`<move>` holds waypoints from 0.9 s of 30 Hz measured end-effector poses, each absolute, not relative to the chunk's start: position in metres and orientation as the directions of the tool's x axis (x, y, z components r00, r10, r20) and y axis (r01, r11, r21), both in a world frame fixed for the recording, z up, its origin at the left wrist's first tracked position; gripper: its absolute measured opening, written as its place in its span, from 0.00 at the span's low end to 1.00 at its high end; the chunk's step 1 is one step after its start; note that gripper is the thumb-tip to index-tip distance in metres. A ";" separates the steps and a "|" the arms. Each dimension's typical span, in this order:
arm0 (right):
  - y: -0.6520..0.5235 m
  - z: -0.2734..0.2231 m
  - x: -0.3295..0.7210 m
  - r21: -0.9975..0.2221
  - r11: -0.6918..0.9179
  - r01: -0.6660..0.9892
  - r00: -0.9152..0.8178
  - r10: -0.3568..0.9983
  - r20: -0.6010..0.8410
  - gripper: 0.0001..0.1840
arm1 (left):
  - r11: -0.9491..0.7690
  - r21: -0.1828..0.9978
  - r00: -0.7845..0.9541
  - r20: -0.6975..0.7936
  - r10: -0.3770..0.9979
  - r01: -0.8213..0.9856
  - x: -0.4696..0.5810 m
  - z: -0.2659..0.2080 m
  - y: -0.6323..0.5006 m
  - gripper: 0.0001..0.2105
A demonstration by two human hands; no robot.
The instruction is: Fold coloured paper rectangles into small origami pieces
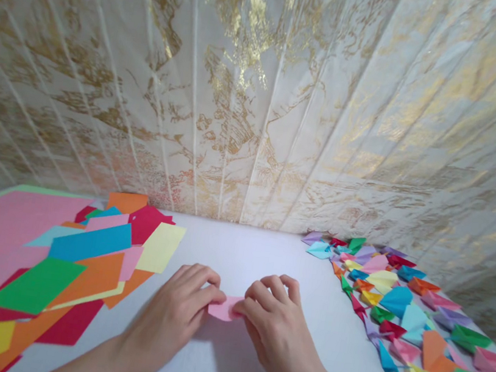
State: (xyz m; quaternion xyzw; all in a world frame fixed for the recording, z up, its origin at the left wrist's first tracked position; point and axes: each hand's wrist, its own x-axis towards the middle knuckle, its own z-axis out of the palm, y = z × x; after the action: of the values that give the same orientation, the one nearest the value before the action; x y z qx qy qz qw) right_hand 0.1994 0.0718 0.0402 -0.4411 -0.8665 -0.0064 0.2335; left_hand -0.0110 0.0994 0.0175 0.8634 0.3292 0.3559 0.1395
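A small piece of pink paper (223, 311) is held between my two hands over the white table. My left hand (182, 305) pinches its left end between thumb and fingers. At the right end, my right hand (274, 313) grips it the same way. The paper looks folded, though the fingers hide both of its ends and I cannot make out the exact folds.
Loose sheets of coloured paper, such as a green one (37, 286) and a blue one (91, 240), overlap on the left. Many folded paper shapes (397, 300) cover the right side. A patterned gold-and-white curtain (239, 117) hangs behind the white table (239, 246).
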 end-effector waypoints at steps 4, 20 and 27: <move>0.072 0.059 0.206 -0.475 0.473 0.742 -0.406 0.881 0.242 0.06 | -0.447 0.744 0.450 0.219 0.866 0.497 -0.003 0.025 0.089 0.08; 0.051 0.027 0.199 -0.063 0.781 0.622 -0.617 0.537 0.575 0.12 | 0.197 0.928 0.419 -0.323 0.849 0.316 0.000 0.026 0.076 0.22; 0.044 0.014 0.214 -0.269 0.755 0.598 -0.622 0.649 0.437 0.11 | -0.681 0.451 0.535 0.421 0.733 0.577 -0.023 0.012 0.051 0.24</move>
State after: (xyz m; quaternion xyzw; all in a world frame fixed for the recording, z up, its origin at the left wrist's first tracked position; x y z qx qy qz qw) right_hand 0.2144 0.0438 0.0140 -0.3468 -0.8993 0.0488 0.2619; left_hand -0.0229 0.0511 0.0122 0.8664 0.3780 0.2995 0.1295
